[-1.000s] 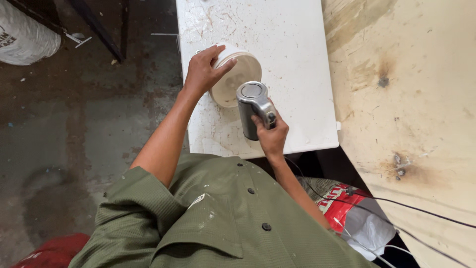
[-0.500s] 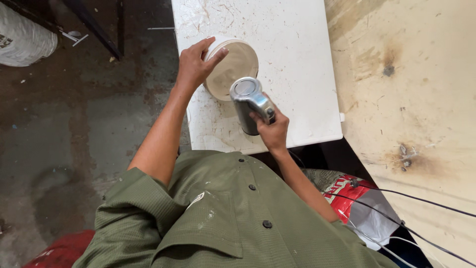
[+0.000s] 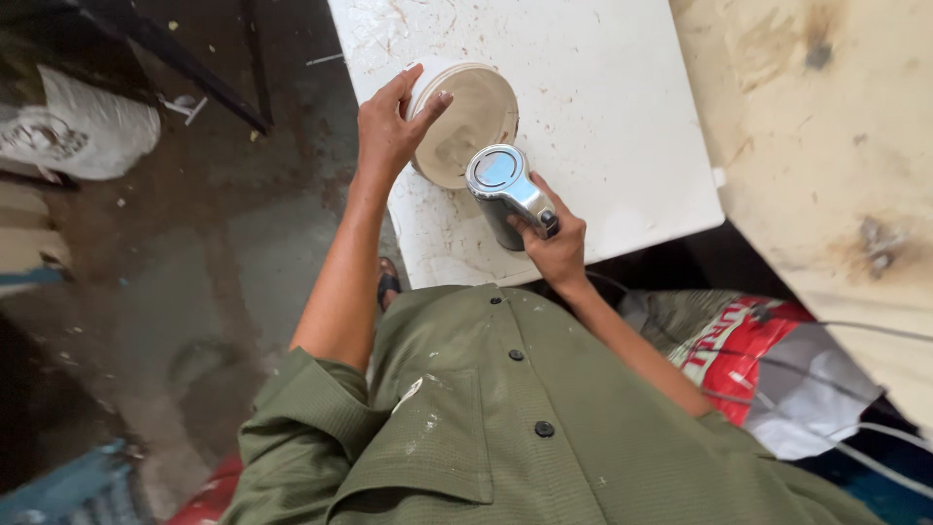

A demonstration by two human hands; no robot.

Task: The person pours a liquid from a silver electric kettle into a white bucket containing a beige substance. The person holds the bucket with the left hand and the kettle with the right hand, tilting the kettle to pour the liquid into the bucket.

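Note:
A round white tub (image 3: 466, 122) holding pale beige paste stands on a stained white table (image 3: 603, 126). My left hand (image 3: 389, 126) grips the tub's left rim, fingers curled over the edge. My right hand (image 3: 554, 243) is closed around the handle of a silver hand-held mixer (image 3: 503, 190), held upright over the tub's near edge. The mixer's lower end is hidden behind its body and my hand.
A light plywood sheet (image 3: 836, 146) lies to the right of the table. A red and white sack (image 3: 768, 369) with thin cables across it lies by my right elbow. A white bag (image 3: 78, 131) and a dark metal frame (image 3: 185, 68) are on the dirty floor at left.
The view has shifted slightly; the tub and both hands sit a little higher and closer to the table's left edge. Both grips are unchanged.

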